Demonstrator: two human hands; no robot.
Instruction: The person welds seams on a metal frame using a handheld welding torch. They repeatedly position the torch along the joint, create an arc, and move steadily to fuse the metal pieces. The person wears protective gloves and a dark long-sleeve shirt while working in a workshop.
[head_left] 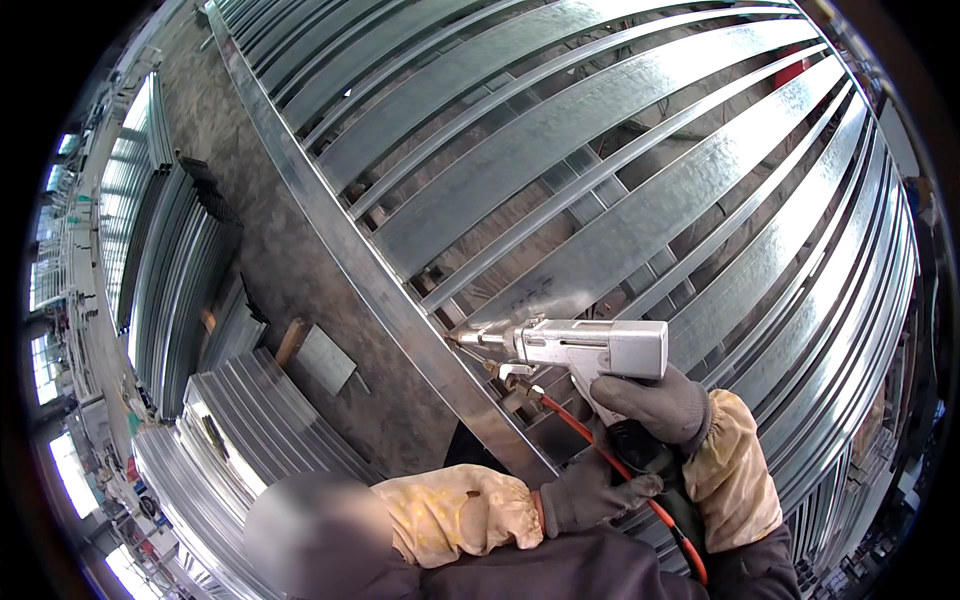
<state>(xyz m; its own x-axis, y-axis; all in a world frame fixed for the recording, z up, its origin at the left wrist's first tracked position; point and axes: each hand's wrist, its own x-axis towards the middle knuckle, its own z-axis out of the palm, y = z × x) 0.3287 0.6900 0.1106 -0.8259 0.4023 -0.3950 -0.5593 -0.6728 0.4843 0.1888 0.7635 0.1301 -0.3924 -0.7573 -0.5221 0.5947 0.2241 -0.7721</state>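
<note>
My right hand [660,408], in a grey glove, is wrapped around the black grip of a silver handheld welding gun [600,345]. The gun lies almost level and points left. Its narrow nozzle reaches the place where a wide metal slat [560,275] meets the long side rail [350,255]; whether the tip touches cannot be made out. Just below the grip, my left hand [590,495], gloved too, closes around the red hose [655,508] beside the black cable. Part of its fingers is hidden there. Both forearms wear stained, pale yellow sleeves.
Wide and narrow galvanized slats run across the frame, with cross pieces [590,190] beneath them. Stacked metal profiles [170,270] stand on the floor at the left, and more [270,410] lie nearer. A small flat plate [322,360] rests on the floor by the rail.
</note>
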